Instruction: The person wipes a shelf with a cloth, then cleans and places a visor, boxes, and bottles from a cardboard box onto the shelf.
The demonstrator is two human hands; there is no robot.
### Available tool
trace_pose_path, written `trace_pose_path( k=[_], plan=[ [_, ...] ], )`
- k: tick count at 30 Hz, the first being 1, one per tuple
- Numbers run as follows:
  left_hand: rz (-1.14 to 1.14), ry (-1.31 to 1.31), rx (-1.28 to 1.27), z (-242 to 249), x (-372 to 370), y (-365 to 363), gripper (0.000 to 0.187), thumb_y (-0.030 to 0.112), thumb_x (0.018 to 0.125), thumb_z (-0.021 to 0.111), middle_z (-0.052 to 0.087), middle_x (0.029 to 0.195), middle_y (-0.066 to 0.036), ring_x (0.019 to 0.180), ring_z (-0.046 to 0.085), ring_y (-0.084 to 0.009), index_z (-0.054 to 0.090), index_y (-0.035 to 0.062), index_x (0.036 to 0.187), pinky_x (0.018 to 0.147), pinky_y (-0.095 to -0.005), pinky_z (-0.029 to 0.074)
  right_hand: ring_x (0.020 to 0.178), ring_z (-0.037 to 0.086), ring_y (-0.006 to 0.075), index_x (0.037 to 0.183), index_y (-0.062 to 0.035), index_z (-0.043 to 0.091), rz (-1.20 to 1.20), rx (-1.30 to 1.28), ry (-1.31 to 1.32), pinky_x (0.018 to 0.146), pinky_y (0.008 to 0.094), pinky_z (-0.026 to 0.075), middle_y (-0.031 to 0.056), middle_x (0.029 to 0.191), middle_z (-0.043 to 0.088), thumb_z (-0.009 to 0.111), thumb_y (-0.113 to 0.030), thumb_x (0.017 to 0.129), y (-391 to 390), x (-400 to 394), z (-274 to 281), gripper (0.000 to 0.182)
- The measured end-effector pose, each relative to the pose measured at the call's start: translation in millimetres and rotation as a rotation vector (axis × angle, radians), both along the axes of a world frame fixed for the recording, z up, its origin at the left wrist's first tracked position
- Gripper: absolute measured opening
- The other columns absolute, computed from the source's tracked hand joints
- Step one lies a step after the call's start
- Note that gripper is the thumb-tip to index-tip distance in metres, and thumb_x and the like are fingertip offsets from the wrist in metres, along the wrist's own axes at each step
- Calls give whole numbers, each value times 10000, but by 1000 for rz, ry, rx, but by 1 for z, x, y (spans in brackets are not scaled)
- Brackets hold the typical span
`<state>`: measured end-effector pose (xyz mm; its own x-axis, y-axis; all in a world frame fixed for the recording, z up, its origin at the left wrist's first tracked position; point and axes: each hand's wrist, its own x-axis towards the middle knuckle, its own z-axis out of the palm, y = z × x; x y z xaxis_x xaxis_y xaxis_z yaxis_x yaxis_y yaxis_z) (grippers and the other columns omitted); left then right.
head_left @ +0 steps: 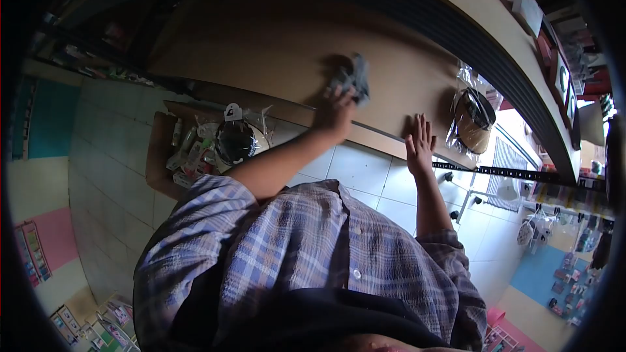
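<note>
A grey cloth [353,79], slightly blurred, lies bunched on the brown shelf board [261,58]. My left hand [336,114] holds it, fingers closed on its lower part. Further right, my right hand [421,140] rests palm down at the board's front edge, fingers spread, holding nothing. Right of that hand, a tan and black cap in clear plastic [475,120] sits at the end of the board.
Below the board on the left, a cardboard box [160,150] holds packaged goods and another plastic-wrapped cap [236,141]. An upper shelf with a dark slatted edge [456,32] arches overhead. Hanging goods [538,225] and a wheeled stand [464,202] are at right, above white floor tiles [365,169].
</note>
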<state>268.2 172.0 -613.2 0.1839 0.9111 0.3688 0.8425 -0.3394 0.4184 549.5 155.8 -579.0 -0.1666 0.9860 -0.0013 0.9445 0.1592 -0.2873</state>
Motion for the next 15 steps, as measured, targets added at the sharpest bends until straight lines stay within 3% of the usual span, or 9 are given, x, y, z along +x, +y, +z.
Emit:
trace_pose_path(
  k=[2, 3, 5, 6, 7, 9, 11, 13, 15],
  plan=[
    [-214, -133, -117, 11, 35, -8, 259, 192, 894, 537, 498, 1385, -158, 1267, 445, -433, 628, 12, 1057, 1090, -532, 287, 1454, 128, 341, 1501, -140, 238, 25, 96, 260, 1155, 525, 55, 142, 1559, 213, 471, -333, 886, -4, -16, -4, 685],
    [-295, -225, -158, 11, 48, -9, 286, 222, 907, 543, 493, 1387, -165, 1264, 443, -441, 619, 13, 1086, 1093, -537, 279, 1443, 143, 369, 1488, -122, 261, 35, 114, 251, 1153, 532, 67, 161, 1549, 223, 554, -284, 858, -10, -36, 15, 713],
    [-379, -129, -128, 18, 54, -6, 356, 275, 896, 589, 498, 1374, -176, 1264, 439, -446, 596, 42, 1165, 1098, -531, 275, 1442, 138, 387, 1474, -117, 294, 115, 194, 214, 1154, 535, 90, 165, 1549, 221, 624, -268, 844, -13, -60, 21, 727],
    [-425, -220, -79, 15, 50, -7, 425, 280, 856, 640, 505, 1360, -179, 1262, 431, -461, 573, 83, 1226, 1093, -528, 288, 1449, 128, 378, 1473, -130, 308, 156, 184, 200, 1156, 534, 91, 160, 1553, 215, 615, -273, 856, -9, -71, 24, 704],
    [-559, -72, 101, 37, 37, -8, 399, 281, 825, 669, 571, 1277, -164, 1255, 465, -409, 615, 97, 1175, 1086, -523, 304, 1450, 134, 372, 1469, -142, 328, 207, 195, 140, 1156, 534, 96, 145, 1555, 217, 584, -288, 880, -3, -81, 27, 658],
    [-640, -182, -154, 52, 11, -10, 318, 245, 797, 688, 645, 1142, -135, 1181, 549, -324, 662, 101, 1080, 1075, -519, 321, 1445, 150, 377, 1461, -173, 356, 255, 185, 258, 1156, 531, 121, 123, 1558, 221, 503, -384, 920, 13, -96, 21, 599],
    [-569, -137, 137, 54, -19, -21, 208, 213, 785, 693, 683, 1000, -98, 1046, 622, -265, 686, 107, 964, 1048, -477, 359, 1410, 234, 385, 1438, -208, 397, 203, 189, 100, 1139, 519, 189, 108, 1554, 239, 506, -437, 919, 22, -106, 5, 578],
    [-446, -165, -4, 62, -58, -35, 130, 174, 795, 684, 682, 942, -85, 936, 641, -262, 675, 100, 901, 969, -441, 419, 1327, 354, 373, 1397, -225, 454, 138, 187, -78, 1100, 497, 268, 83, 1520, 314, 544, -482, 892, 23, -105, 5, 573],
    [-341, -197, -20, 41, -101, -51, 61, 123, 810, 660, 680, 893, -72, 857, 642, -261, 667, 90, 860, 867, -400, 462, 1218, 445, 330, 1344, -222, 509, 101, 193, -16, 1047, 464, 333, 49, 1429, 430, 610, -484, 844, 25, -96, 10, 573]
  ],
)
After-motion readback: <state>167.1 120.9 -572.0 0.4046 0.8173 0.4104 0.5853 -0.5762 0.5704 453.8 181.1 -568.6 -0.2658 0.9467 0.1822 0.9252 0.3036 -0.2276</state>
